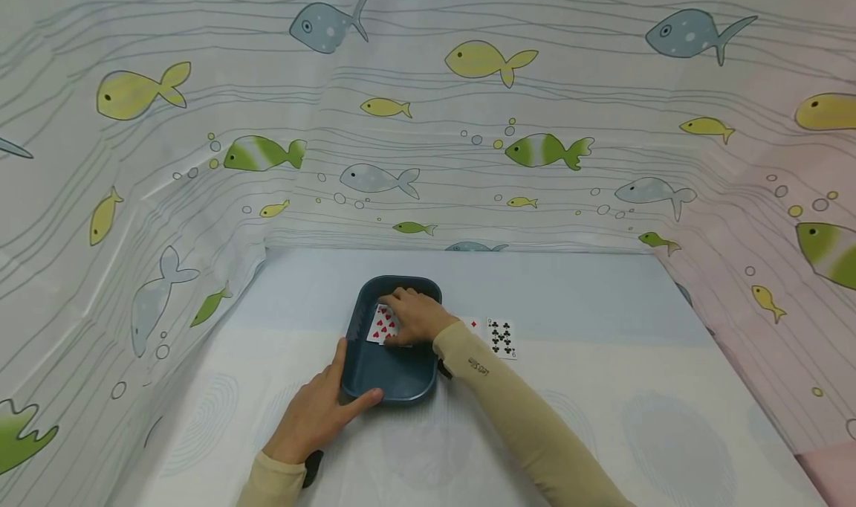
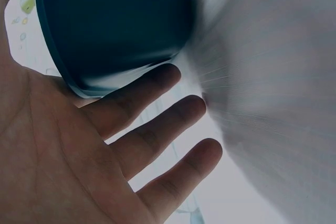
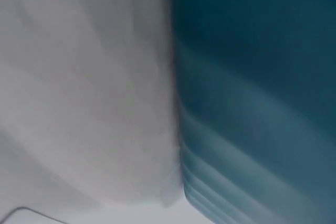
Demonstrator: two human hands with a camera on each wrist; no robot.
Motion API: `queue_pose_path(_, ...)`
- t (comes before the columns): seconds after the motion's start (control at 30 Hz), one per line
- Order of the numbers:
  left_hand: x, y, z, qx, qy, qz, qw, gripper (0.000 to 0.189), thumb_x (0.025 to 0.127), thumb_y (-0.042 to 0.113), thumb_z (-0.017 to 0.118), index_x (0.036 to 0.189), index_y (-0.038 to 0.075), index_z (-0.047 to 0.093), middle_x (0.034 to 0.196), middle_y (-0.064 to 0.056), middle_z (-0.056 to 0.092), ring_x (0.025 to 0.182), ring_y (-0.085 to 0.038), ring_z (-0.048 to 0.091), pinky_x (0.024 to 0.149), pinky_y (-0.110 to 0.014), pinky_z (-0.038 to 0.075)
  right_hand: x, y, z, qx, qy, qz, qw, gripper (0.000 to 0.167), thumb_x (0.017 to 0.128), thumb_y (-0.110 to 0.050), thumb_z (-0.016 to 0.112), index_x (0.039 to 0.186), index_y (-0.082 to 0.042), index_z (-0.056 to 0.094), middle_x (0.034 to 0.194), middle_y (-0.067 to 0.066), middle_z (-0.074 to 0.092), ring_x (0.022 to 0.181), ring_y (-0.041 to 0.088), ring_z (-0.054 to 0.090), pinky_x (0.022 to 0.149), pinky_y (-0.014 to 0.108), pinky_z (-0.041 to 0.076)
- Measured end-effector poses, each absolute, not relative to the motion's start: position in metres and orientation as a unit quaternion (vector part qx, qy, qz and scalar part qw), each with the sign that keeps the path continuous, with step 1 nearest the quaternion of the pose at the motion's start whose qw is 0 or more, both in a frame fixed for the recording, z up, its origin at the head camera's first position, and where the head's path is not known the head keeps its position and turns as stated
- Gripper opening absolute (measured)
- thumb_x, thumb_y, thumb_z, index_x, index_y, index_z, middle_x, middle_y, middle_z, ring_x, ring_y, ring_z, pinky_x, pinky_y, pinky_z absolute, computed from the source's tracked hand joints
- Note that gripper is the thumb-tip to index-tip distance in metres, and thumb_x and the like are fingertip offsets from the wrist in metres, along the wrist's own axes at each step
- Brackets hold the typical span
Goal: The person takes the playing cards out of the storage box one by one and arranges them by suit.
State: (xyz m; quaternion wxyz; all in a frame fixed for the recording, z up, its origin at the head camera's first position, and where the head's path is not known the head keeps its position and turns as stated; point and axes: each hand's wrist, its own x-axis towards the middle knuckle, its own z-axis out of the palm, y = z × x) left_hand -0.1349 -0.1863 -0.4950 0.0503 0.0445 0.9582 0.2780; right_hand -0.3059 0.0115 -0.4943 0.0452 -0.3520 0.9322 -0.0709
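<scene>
A dark blue tray [image 1: 391,377] with a raised rim lies on the table in the head view. My left hand [image 1: 314,410] rests against its near left corner, thumb by the near rim. In the left wrist view, three straight fingers [image 2: 157,135] spread beside the tray's outer wall [image 2: 115,24]. My right hand [image 1: 417,317] reaches inside and holds a hearts playing card [image 1: 380,327] between fingers and thumb, covering part of it. The right wrist view shows only the tray's side [image 3: 252,119] and pale cloth, with no fingers visible.
Right of the tray lie a nine of clubs [image 1: 501,338] and a diamond card [image 1: 473,324], the latter partly hidden by the right forearm. A pale cloth [image 1: 602,388] covers the table. Fish-printed sheeting [image 1: 428,131] stands around the back and sides.
</scene>
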Motion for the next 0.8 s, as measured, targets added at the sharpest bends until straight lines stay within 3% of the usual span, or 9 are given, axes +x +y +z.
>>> queue_pose_path(0.8,-0.1346,-0.1857,-0.4935,0.041,0.961,0.268,0.048,0.115,0.085,0.08,0.056,0.164,0.012,0.007,0.154,-0.027,0.041,0.133,-0.044,0.05,0.102,-0.062,0.042,-0.3059,0.0138,-0.4952,-0.352,0.931,-0.081,0.044,0.089,0.078,-0.059,0.081,0.152,-0.021,0.048,0.144,0.003,0.055,0.121,0.019,0.05,0.108,0.034,0.042)
